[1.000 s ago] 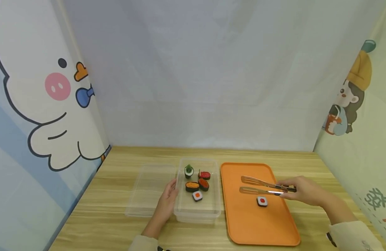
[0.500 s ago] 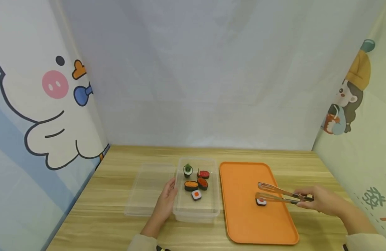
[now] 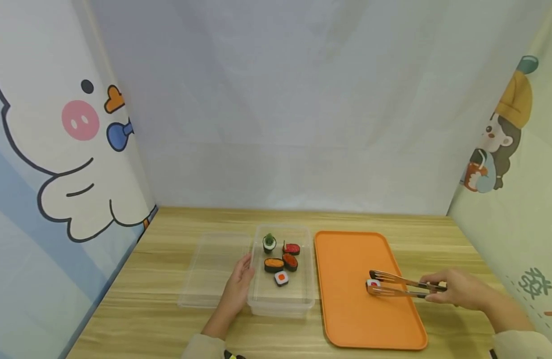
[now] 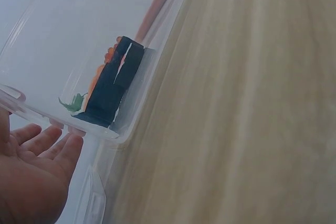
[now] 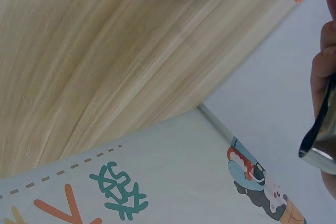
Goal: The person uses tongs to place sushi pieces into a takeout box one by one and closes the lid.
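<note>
My right hand (image 3: pixel 460 289) grips a pair of tongs (image 3: pixel 412 294) by the handle end. The tongs' arms stand on both sides of a toy sushi roll (image 3: pixel 373 283), white with a red centre, on the orange tray (image 3: pixel 356 324). Whether they press on the roll, I cannot tell. My left hand (image 3: pixel 237 285) touches the left wall of a clear plastic container (image 3: pixel 298 294), fingers extended along it in the left wrist view. Inside lie a green-topped roll (image 3: pixel 269 243), an orange-topped piece (image 3: pixel 274 265), two red-topped pieces (image 3: pixel 291 249) and a white roll with orange centre (image 3: pixel 281 277).
A clear flat lid (image 3: pixel 208 279) lies on the wooden table (image 3: pixel 145 294), left of the container. Behind the table hangs a pale curtain (image 3: pixel 302 124); printed cartoon cloths flank both sides.
My right hand has moved right and slightly down, bringing the tongs' tips from above the tray's middle to either side of the sushi roll. The left hand has stayed at the container.
</note>
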Demonstrator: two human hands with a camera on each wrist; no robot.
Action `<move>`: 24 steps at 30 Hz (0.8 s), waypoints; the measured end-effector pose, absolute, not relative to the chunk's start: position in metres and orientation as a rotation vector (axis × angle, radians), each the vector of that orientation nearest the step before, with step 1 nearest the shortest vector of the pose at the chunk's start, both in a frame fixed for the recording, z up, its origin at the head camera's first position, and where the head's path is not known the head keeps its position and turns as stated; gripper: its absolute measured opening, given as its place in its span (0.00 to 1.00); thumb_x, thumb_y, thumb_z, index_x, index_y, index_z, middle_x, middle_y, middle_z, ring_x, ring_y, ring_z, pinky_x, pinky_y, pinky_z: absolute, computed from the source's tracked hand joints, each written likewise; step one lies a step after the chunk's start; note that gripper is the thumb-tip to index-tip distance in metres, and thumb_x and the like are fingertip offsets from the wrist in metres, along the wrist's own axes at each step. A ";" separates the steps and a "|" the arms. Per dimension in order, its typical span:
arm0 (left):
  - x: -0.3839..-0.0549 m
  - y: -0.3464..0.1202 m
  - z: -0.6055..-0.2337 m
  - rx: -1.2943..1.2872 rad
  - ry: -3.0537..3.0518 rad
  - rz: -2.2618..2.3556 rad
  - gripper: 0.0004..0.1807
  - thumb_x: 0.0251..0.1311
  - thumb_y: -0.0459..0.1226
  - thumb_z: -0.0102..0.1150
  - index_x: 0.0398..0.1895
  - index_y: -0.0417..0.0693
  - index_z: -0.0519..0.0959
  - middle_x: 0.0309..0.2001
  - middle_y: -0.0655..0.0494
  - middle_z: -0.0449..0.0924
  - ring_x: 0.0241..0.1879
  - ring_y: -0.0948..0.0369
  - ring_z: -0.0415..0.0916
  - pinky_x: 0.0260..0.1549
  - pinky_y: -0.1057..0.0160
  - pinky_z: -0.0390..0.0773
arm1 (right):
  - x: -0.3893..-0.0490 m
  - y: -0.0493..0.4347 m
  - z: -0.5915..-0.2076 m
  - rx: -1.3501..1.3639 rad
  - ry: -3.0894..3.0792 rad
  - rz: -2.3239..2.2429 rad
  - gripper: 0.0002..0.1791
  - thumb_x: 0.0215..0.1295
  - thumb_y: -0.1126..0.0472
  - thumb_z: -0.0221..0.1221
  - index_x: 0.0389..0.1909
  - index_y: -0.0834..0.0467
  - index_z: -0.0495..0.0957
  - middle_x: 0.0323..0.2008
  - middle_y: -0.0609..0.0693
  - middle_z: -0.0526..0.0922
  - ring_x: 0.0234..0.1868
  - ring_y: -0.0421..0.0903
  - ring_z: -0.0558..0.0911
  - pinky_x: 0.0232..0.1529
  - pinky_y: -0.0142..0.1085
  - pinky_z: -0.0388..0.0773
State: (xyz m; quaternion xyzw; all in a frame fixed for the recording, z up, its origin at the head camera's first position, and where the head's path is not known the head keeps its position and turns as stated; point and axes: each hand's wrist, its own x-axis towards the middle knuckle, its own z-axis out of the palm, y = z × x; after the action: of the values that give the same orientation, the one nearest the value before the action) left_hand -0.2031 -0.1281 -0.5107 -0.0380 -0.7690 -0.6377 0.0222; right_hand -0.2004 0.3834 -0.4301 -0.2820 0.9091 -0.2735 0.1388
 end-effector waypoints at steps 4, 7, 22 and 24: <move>-0.203 -0.128 -0.510 -0.119 -2.385 -1.960 0.25 0.75 0.34 0.40 0.71 0.33 0.58 0.67 0.30 0.61 0.65 0.38 0.60 0.64 0.41 0.59 | -0.202 0.383 -0.433 -0.785 2.604 -0.810 0.19 0.63 0.55 0.65 0.44 0.68 0.81 0.27 0.35 0.76 0.17 0.31 0.64 0.16 0.30 0.67; -0.203 -0.128 -0.510 -0.105 -2.386 -1.966 0.24 0.75 0.33 0.40 0.71 0.34 0.58 0.67 0.31 0.61 0.65 0.39 0.60 0.64 0.42 0.59 | -0.202 0.383 -0.434 -0.749 2.600 -0.805 0.21 0.63 0.54 0.65 0.47 0.69 0.81 0.29 0.36 0.78 0.18 0.33 0.66 0.16 0.31 0.68; -0.203 -0.129 -0.510 -0.099 -2.379 -1.995 0.25 0.75 0.32 0.40 0.71 0.33 0.57 0.68 0.30 0.60 0.66 0.39 0.59 0.65 0.42 0.57 | -0.199 0.371 -0.425 -0.668 2.622 -0.837 0.26 0.65 0.55 0.63 0.53 0.73 0.77 0.39 0.54 0.84 0.14 0.35 0.68 0.14 0.33 0.71; -0.203 -0.129 -0.510 -0.097 -2.380 -2.002 0.25 0.75 0.32 0.40 0.71 0.33 0.57 0.68 0.30 0.59 0.67 0.39 0.58 0.65 0.42 0.57 | -0.199 0.368 -0.423 -0.666 2.627 -0.847 0.26 0.66 0.55 0.63 0.54 0.73 0.76 0.40 0.55 0.84 0.13 0.34 0.67 0.13 0.32 0.71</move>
State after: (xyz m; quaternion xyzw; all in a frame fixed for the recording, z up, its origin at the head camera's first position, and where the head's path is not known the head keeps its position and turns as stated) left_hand -0.2028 -0.1288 -0.5101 -0.0312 -0.7647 -0.6435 0.0151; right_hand -0.1990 0.3683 -0.4226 -0.2318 0.9146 -0.2951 0.1507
